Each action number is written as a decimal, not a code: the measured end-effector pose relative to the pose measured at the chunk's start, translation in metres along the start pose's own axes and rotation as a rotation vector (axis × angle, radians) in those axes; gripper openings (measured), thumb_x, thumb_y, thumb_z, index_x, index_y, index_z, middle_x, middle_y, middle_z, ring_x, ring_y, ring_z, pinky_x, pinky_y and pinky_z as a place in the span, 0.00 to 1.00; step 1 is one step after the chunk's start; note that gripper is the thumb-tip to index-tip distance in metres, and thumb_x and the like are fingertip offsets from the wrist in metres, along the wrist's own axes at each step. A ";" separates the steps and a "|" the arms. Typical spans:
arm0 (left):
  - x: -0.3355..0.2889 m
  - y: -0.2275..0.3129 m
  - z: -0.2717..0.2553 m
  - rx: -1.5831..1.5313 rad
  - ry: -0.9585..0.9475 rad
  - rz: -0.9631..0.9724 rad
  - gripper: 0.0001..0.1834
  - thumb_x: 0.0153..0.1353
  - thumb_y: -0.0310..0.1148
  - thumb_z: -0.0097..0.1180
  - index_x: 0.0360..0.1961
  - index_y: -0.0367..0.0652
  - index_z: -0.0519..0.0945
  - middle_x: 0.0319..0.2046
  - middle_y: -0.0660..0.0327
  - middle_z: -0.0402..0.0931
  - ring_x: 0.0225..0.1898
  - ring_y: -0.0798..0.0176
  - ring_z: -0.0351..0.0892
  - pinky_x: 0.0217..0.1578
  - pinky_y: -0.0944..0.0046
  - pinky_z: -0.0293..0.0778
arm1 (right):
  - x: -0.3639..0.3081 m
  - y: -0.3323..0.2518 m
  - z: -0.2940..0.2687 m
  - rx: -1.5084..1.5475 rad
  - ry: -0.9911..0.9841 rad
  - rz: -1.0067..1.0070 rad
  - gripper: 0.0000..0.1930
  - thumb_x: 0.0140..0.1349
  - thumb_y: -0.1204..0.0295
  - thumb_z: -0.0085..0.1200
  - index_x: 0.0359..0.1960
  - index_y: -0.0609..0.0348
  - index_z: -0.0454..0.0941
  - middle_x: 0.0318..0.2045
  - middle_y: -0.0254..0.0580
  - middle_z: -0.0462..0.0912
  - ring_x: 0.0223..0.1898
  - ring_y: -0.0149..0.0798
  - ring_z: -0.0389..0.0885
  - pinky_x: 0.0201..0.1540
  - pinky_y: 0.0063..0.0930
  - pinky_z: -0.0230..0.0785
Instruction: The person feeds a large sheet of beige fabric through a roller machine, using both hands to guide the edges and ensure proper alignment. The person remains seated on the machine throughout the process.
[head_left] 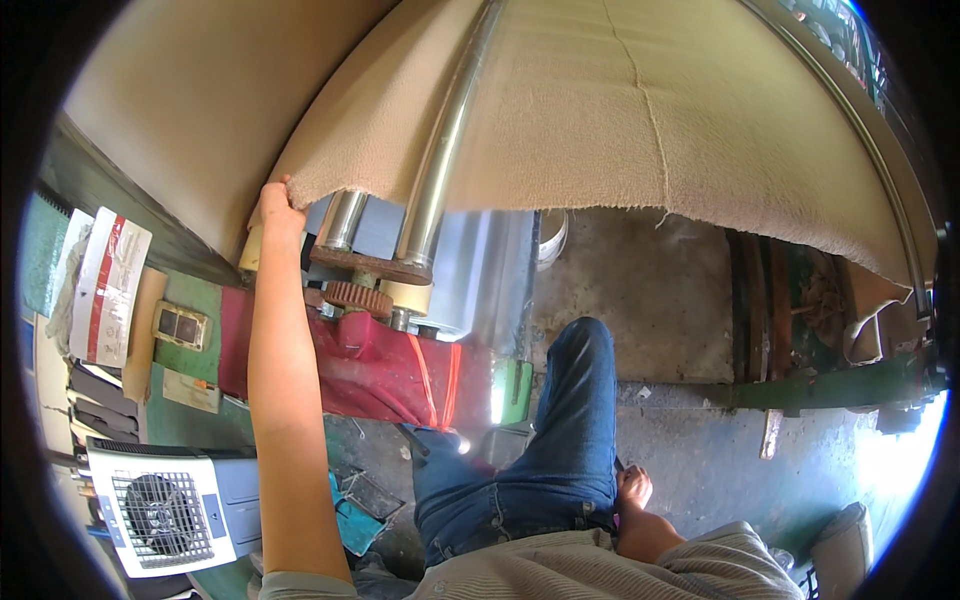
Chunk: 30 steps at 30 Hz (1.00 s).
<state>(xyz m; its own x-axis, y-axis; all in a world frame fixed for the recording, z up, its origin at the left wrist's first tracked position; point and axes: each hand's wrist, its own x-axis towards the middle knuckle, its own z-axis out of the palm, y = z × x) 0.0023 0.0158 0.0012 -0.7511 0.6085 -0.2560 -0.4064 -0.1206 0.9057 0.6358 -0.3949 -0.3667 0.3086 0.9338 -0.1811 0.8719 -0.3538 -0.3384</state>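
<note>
**Holding the cloth edge at the roller machine**

Head view: I'm in a workshop with a stained concrete floor and a green frame bar running across it on my right. Above me a wide sheet of tan fabric hangs over a shiny steel roller, covering most of what I can see. A seam line runs down the cloth toward its frayed lower edge.

My left hand is stretched up, its fingers closed on the left corner of the fabric's lower edge, just beside the roller ends and the brown gear wheel under them. A red cloth cover wraps the machine's side below that gear. My right hand rests low by my jeans at the hip; it looks loosely curled and empty, though the edge of the picture makes that hard to confirm.

To my left stands a white fan unit.

As far as I can judge, the fabric is already draped over the roller, and its edge is only gripped at one corner; the right side hangs free.
</note>
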 end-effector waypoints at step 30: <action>-0.023 -0.001 0.000 0.135 0.164 -0.070 0.12 0.53 0.25 0.36 0.31 0.45 0.74 0.33 0.59 0.70 0.30 0.62 0.68 0.22 0.63 0.63 | 0.002 0.008 0.011 -0.018 0.028 -0.077 0.08 0.46 0.69 0.48 0.17 0.60 0.72 0.20 0.52 0.75 0.24 0.54 0.74 0.28 0.44 0.66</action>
<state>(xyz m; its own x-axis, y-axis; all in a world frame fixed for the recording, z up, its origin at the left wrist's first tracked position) 0.0203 0.0019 0.0059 -0.8029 0.4744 -0.3610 -0.3951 0.0300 0.9182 0.6396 -0.3965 -0.3798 0.2506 0.9594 -0.1293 0.9001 -0.2801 -0.3337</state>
